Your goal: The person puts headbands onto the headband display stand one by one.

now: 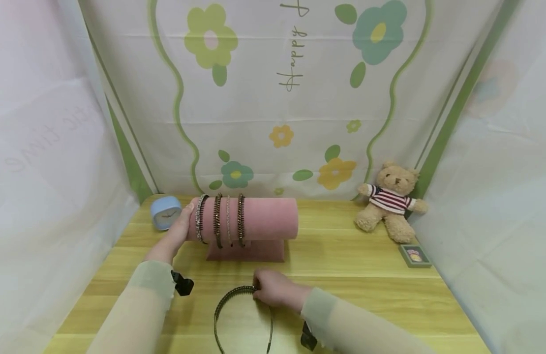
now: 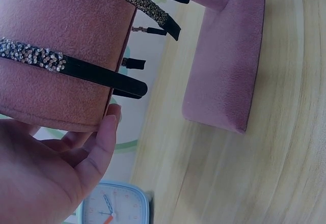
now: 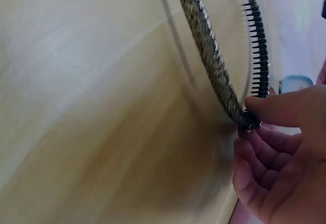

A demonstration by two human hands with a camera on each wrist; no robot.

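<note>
My left hand (image 1: 181, 228) holds the left end of a pink velvet headband stand (image 1: 268, 216), a padded roll on a flat base. Several glittery headbands (image 1: 241, 219) sit side by side on the roll, toward its left half. The left wrist view shows my fingers (image 2: 104, 137) at the roll's end, close to a black headband with clear stones (image 2: 97, 71). In front of the stand, my right hand (image 1: 275, 287) pinches a dark toothed headband (image 3: 204, 46) between thumb and fingers. Its two arms point toward me over the table.
A blue alarm clock (image 1: 165, 212) stands on the wooden table (image 1: 344, 305), just left of the stand. At the back right a teddy bear (image 1: 391, 201) in a striped shirt sits against the cloth wall. A small green frame (image 1: 415, 255) lies near the right edge.
</note>
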